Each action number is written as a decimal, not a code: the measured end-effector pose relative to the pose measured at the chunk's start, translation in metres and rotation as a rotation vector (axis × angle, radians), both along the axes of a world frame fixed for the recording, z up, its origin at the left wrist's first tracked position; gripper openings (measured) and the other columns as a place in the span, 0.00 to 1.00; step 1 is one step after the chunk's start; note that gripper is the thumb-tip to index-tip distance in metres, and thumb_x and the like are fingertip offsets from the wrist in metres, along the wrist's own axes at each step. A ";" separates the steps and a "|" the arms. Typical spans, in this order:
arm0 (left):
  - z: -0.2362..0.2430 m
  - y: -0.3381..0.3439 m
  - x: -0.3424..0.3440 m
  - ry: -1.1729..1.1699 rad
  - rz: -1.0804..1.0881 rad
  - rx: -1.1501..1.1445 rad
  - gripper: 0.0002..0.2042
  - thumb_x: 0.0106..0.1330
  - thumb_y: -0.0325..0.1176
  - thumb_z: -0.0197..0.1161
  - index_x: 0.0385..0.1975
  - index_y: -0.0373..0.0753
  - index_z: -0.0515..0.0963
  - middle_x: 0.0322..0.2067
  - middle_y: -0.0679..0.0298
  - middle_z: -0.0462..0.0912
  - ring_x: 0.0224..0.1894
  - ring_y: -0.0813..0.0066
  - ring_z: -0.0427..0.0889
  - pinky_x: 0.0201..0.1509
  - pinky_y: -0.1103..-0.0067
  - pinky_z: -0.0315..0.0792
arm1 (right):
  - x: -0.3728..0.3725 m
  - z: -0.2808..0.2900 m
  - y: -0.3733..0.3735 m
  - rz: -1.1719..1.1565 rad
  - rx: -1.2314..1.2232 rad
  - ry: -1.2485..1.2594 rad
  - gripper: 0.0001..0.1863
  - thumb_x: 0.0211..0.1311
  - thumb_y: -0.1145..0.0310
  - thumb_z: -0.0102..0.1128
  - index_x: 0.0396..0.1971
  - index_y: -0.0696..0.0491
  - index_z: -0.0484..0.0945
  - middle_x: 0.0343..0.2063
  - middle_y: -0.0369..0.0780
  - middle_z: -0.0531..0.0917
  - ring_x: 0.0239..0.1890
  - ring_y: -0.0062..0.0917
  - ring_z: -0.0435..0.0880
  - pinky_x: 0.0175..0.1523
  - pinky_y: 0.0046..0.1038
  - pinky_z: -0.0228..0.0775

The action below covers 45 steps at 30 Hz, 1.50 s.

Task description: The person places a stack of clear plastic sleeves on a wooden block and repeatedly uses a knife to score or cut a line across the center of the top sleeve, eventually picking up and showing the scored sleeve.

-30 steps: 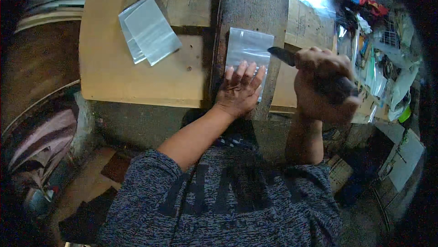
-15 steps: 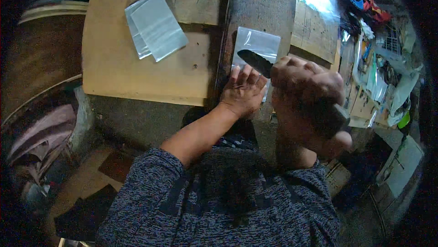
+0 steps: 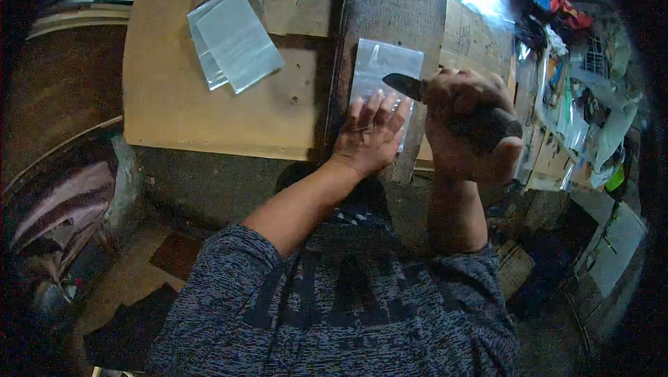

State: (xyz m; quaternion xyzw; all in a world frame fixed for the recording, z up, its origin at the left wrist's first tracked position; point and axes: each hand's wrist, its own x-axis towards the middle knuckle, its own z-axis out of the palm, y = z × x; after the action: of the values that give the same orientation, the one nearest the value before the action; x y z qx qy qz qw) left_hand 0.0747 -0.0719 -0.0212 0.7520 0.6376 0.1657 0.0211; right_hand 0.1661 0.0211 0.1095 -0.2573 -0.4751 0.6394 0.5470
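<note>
My left hand (image 3: pixel 367 137) lies flat with its fingers spread on clear plastic bags (image 3: pixel 381 57), which rest on a dark wooden plank (image 3: pixel 396 4). A few small bright spots show on the plastic beside its fingertips. Raised over the plank just to the right, my right hand (image 3: pixel 473 123) is closed round a dark tool (image 3: pixel 402 86). One end of the tool, flat and pointed like a blade, sticks out to the left above the bags. Its thick blunt end shows by my thumb; the fist hides its middle.
More clear plastic bags (image 3: pixel 240 43) lie stacked on the tan board (image 3: pixel 216 123) at the left. Beyond the plank on the right stand a lighter wooden board (image 3: pixel 480 50) and a cluttered heap of plastic and cloth (image 3: pixel 581 119). A draped cloth (image 3: pixel 73 199) hangs at far left.
My right hand has come down and away from the camera with the tool, whose pointed end has shifted slightly right. My left hand stays on the bags.
</note>
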 end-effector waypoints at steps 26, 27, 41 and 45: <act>-0.004 -0.002 -0.001 -0.027 -0.043 0.073 0.26 0.53 0.43 0.61 0.55 0.48 0.70 0.48 0.63 0.69 0.55 0.64 0.63 0.53 0.66 0.59 | 0.028 -0.005 -0.001 -0.068 0.129 0.091 0.36 0.49 0.34 0.54 0.35 0.58 0.71 0.22 0.39 0.68 0.27 0.29 0.66 0.35 0.31 0.57; -0.003 -0.002 -0.001 -0.012 -0.054 0.059 0.25 0.54 0.43 0.61 0.54 0.48 0.70 0.48 0.63 0.69 0.54 0.64 0.64 0.52 0.66 0.60 | 0.028 -0.004 -0.003 -0.096 0.114 0.061 0.36 0.49 0.34 0.55 0.36 0.58 0.71 0.23 0.39 0.68 0.27 0.28 0.66 0.35 0.31 0.57; -0.014 -0.003 -0.004 -0.086 -0.110 -0.023 0.13 0.56 0.44 0.55 0.36 0.47 0.78 0.39 0.61 0.73 0.50 0.60 0.64 0.54 0.64 0.55 | -0.012 -0.011 -0.021 0.132 0.122 0.121 0.33 0.47 0.38 0.58 0.34 0.57 0.69 0.30 0.43 0.71 0.33 0.31 0.67 0.43 0.35 0.59; -0.002 -0.004 -0.004 0.051 -0.101 0.123 0.15 0.56 0.44 0.55 0.41 0.46 0.75 0.43 0.61 0.71 0.51 0.60 0.64 0.55 0.64 0.54 | -0.011 -0.012 -0.019 0.076 -0.131 0.346 0.35 0.45 0.39 0.61 0.37 0.58 0.70 0.32 0.43 0.71 0.37 0.35 0.69 0.50 0.38 0.61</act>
State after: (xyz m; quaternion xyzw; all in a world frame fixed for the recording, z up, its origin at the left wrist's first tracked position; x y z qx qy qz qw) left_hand 0.0710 -0.0757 -0.0229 0.7873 0.5876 0.1840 -0.0333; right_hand 0.1552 0.0021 0.0979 -0.1605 -0.3404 0.7239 0.5782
